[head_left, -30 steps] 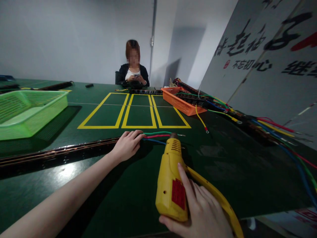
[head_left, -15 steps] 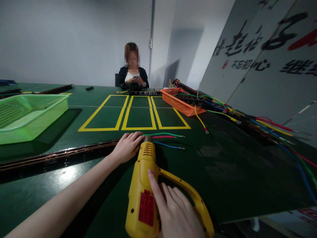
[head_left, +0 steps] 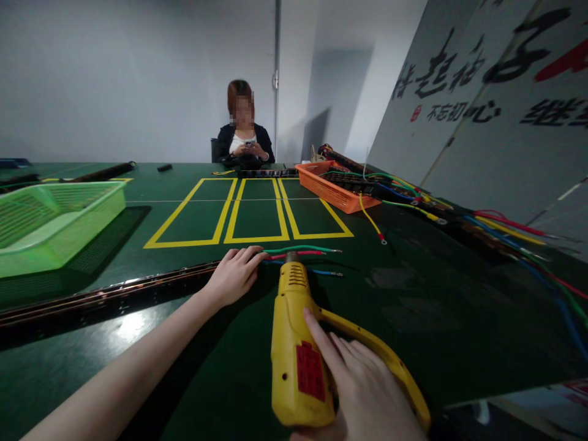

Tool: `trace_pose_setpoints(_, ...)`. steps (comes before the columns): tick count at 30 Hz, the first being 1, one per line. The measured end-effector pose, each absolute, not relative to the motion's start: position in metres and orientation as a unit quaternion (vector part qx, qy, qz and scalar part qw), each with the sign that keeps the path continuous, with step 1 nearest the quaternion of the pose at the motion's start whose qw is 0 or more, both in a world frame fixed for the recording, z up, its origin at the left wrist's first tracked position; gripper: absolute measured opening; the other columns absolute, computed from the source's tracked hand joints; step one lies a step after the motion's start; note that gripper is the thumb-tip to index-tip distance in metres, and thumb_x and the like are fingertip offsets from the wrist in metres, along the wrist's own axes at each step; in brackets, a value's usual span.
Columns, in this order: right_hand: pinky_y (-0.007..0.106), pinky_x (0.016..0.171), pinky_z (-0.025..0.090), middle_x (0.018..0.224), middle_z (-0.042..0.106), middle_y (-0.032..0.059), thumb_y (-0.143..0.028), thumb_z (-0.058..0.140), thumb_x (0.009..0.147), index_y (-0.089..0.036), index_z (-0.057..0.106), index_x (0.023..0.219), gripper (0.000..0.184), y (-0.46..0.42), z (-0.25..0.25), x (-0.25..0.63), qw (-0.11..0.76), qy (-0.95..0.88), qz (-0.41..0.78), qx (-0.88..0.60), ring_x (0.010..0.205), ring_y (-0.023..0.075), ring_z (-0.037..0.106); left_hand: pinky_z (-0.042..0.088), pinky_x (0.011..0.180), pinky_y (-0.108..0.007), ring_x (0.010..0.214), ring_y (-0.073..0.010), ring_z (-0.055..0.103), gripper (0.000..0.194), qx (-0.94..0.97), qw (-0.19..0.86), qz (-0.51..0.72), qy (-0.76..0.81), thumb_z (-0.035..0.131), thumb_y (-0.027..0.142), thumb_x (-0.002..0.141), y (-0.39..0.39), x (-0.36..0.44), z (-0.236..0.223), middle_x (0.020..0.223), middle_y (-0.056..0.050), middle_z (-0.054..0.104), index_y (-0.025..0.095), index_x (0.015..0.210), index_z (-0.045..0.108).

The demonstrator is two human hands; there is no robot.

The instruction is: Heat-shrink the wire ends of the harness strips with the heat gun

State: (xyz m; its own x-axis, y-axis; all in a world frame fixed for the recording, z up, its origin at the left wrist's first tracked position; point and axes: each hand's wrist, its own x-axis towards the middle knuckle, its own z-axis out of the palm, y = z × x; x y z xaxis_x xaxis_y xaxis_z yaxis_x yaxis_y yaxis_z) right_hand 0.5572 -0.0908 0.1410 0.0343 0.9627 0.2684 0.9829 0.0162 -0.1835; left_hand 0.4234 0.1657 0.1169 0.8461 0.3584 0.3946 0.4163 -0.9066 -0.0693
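Note:
My right hand (head_left: 362,380) is wrapped round the handle of a yellow heat gun (head_left: 298,331), its index finger stretched along the body. The gun's metal nozzle points away from me, over the coloured wires. At the right end of a long black strip with copper-coloured lines (head_left: 114,295), my left hand (head_left: 235,275) has its fingers closed over the strip where the wires come out. A green wire (head_left: 303,248), a red wire (head_left: 312,252) and a blue wire (head_left: 328,272) reach right from there, with metal terminals at their tips. Fingers hide the strip's end.
A light green basket (head_left: 92,205) stands at the left. Further back on the right, an orange basket (head_left: 333,197) holds black strips with wires, and more wired strips lie beside it. Yellow tape frames (head_left: 257,239) mark the green table. A person (head_left: 244,138) sits across it.
The heat gun in my right hand has moved right, its nozzle shifting along the wires. My left hand stays in nearly the same place on the strip.

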Motion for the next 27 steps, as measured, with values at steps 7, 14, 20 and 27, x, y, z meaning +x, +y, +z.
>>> trace_pose_setpoints(7, 0.036, 0.074, 0.051, 0.111, 0.062, 0.0083, -0.064, 0.078, 0.048, -0.022, 0.003, 0.149, 0.132, -0.105, 0.139, 0.585, 0.153, -0.63, -0.056, -0.759, 0.089, 0.0269, 0.063, 0.039, 0.091, -0.039, 0.113, -0.0233, 0.051, 0.041, -0.959, 0.081, -0.18, -0.203, 0.036, 0.021, 0.09, 0.166, 0.424, 0.117, 0.132, -0.008, 0.049, 0.021, 0.13, 0.043)
trace_pose_setpoints(14, 0.038, 0.079, 0.05, 0.12, 0.059, 0.009, -0.058, 0.08, 0.049, -0.021, 0.004, 0.149, 0.131, -0.108, 0.138, 0.582, 0.137, -0.609, -0.095, -0.775, 0.096, 0.0274, 0.061, 0.039, 0.092, -0.039, 0.113, -0.0232, 0.051, 0.041, -0.959, 0.074, -0.184, -0.205, 0.038, 0.022, 0.09, 0.166, 0.423, 0.116, 0.132, -0.008, 0.049, 0.021, 0.13, 0.044)
trace_pose_setpoints(20, 0.037, 0.076, 0.052, 0.115, 0.061, 0.0146, -0.066, 0.073, 0.055, -0.01, 0.007, 0.148, 0.126, -0.104, 0.13, 0.574, 0.137, -0.639, -0.158, -0.74, 0.091, 0.0278, 0.063, 0.038, 0.091, -0.039, 0.11, -0.0226, 0.052, 0.039, -0.957, 0.076, -0.19, -0.205, 0.039, 0.021, 0.089, 0.166, 0.424, 0.115, 0.131, -0.007, 0.05, 0.021, 0.128, 0.045)
trace_pose_setpoints(27, 0.035, 0.073, 0.053, 0.107, 0.064, 0.0147, -0.071, 0.068, 0.055, -0.006, 0.008, 0.146, 0.127, -0.091, 0.134, 0.548, 0.154, -0.675, -0.161, -0.703, 0.087, 0.0267, 0.064, 0.039, 0.088, -0.038, 0.109, -0.0226, 0.053, 0.039, -0.955, 0.076, -0.196, -0.21, 0.04, 0.02, 0.088, 0.166, 0.425, 0.114, 0.129, -0.006, 0.051, 0.023, 0.126, 0.046)
